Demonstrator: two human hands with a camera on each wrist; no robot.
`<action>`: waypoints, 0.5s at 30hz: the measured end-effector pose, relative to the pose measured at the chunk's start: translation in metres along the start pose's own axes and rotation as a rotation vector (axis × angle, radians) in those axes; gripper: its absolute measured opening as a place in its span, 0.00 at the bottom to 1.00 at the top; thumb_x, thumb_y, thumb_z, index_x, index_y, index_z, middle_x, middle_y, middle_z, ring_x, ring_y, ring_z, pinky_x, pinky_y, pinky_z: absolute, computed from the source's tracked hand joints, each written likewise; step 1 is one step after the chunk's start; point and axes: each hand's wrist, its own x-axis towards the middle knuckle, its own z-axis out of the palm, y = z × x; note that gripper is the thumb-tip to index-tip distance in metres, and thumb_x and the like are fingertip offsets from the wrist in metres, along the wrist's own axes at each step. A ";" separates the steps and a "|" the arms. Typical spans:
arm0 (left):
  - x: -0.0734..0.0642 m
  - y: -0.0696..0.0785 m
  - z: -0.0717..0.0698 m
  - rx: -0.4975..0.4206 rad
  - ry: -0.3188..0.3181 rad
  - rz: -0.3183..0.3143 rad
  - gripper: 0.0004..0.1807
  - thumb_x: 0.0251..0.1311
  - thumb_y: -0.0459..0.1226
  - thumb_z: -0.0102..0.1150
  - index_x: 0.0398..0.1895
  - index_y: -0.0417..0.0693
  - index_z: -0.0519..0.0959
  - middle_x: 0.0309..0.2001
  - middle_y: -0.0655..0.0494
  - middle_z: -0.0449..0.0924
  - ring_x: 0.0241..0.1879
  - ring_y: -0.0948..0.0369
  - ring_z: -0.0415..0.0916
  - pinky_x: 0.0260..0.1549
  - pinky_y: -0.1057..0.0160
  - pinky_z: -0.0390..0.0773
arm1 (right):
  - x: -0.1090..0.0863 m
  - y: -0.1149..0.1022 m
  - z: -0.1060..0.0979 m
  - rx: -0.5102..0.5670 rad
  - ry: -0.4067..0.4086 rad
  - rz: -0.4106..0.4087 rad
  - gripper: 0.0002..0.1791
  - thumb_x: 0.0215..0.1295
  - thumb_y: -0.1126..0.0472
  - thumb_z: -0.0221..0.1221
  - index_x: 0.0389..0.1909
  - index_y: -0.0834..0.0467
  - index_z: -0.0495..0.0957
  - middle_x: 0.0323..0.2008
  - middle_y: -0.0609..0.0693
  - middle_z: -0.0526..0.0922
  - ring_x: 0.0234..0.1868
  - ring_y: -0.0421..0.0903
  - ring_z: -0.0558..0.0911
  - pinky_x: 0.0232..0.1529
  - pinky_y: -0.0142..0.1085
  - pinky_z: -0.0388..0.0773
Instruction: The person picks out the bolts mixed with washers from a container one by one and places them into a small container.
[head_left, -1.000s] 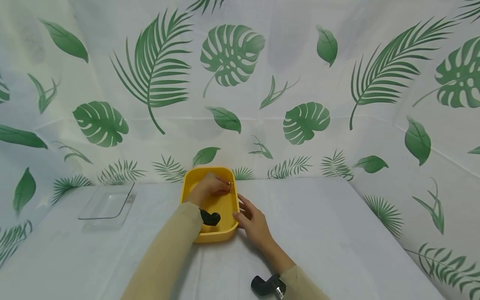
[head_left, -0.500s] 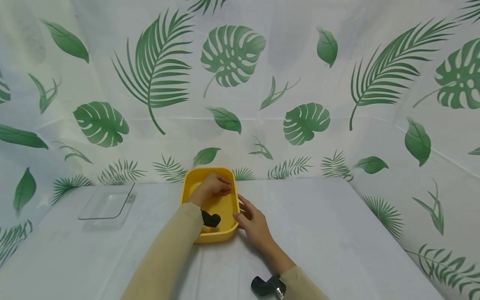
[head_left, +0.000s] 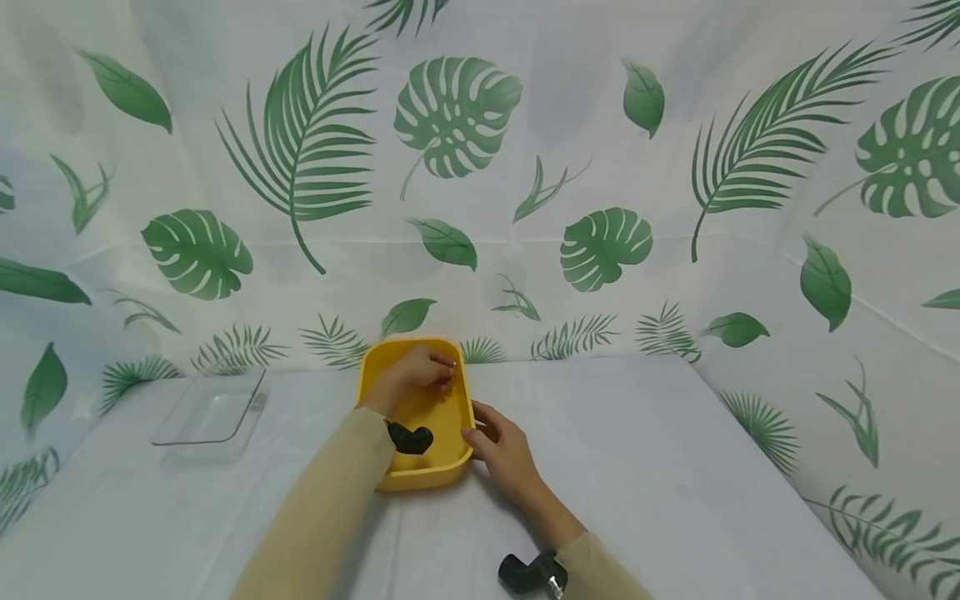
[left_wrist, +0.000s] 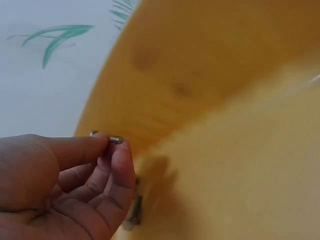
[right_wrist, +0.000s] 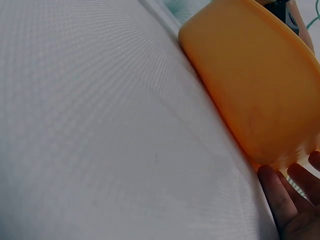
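My left hand [head_left: 425, 368] reaches into the yellow bin [head_left: 416, 481], near its far right wall. Thumb and forefinger pinch a small metal bolt [left_wrist: 115, 140]; the fingertips cover its middle, and both ends show. Beneath that hand, partly hidden by the fingers, another metal bolt [left_wrist: 134, 212] is in the bin. On the bin's right side, my right hand [head_left: 508, 450] holds the wall, with the thumb at the rim. The right wrist view shows fingertips of that hand against the bin's outer wall [right_wrist: 250, 85], low down near the white cloth.
A clear glass dish [head_left: 210, 414] stands on the white tablecloth [head_left: 615, 467] to the left. Behind the table hangs a white backdrop [head_left: 337, 275] printed with green leaves, with another stretch of it along the right.
The head view has shifted slightly. My left hand has risen a little inside the bin with the bolt. The right hand keeps its place on the wall.
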 end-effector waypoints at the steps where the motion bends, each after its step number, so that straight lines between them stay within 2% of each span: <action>1: -0.004 0.001 -0.002 0.009 -0.014 0.002 0.15 0.72 0.31 0.54 0.58 0.33 0.77 0.42 0.43 0.82 0.36 0.55 0.80 0.50 0.60 0.86 | 0.000 0.000 0.001 0.003 0.002 -0.001 0.27 0.73 0.61 0.55 0.72 0.58 0.69 0.69 0.59 0.75 0.64 0.58 0.81 0.44 0.34 0.87; 3: -0.011 0.004 -0.007 0.012 -0.026 0.010 0.17 0.72 0.31 0.53 0.60 0.32 0.75 0.46 0.40 0.81 0.37 0.55 0.79 0.52 0.59 0.84 | -0.002 -0.006 0.001 -0.005 0.006 0.004 0.28 0.73 0.61 0.55 0.72 0.59 0.68 0.69 0.59 0.75 0.63 0.59 0.81 0.44 0.34 0.87; 7: -0.021 0.007 -0.017 -0.036 -0.022 -0.001 0.20 0.74 0.31 0.50 0.65 0.30 0.71 0.58 0.33 0.79 0.38 0.58 0.78 0.50 0.62 0.83 | -0.002 -0.004 0.002 -0.003 0.031 0.022 0.31 0.72 0.60 0.57 0.74 0.53 0.66 0.68 0.60 0.76 0.62 0.58 0.82 0.45 0.36 0.88; 10: -0.023 0.005 -0.022 -0.083 -0.003 -0.028 0.20 0.75 0.31 0.50 0.66 0.31 0.71 0.61 0.33 0.77 0.39 0.59 0.79 0.48 0.63 0.83 | -0.001 0.002 0.002 0.006 0.045 0.022 0.34 0.71 0.59 0.58 0.77 0.46 0.62 0.67 0.61 0.76 0.61 0.57 0.82 0.45 0.36 0.88; 15: -0.031 0.000 -0.028 -0.135 0.022 -0.037 0.21 0.75 0.33 0.51 0.66 0.32 0.72 0.61 0.34 0.76 0.40 0.59 0.80 0.58 0.57 0.81 | -0.003 0.001 0.002 0.007 0.029 0.005 0.33 0.72 0.59 0.57 0.77 0.42 0.62 0.68 0.60 0.75 0.62 0.57 0.82 0.45 0.35 0.87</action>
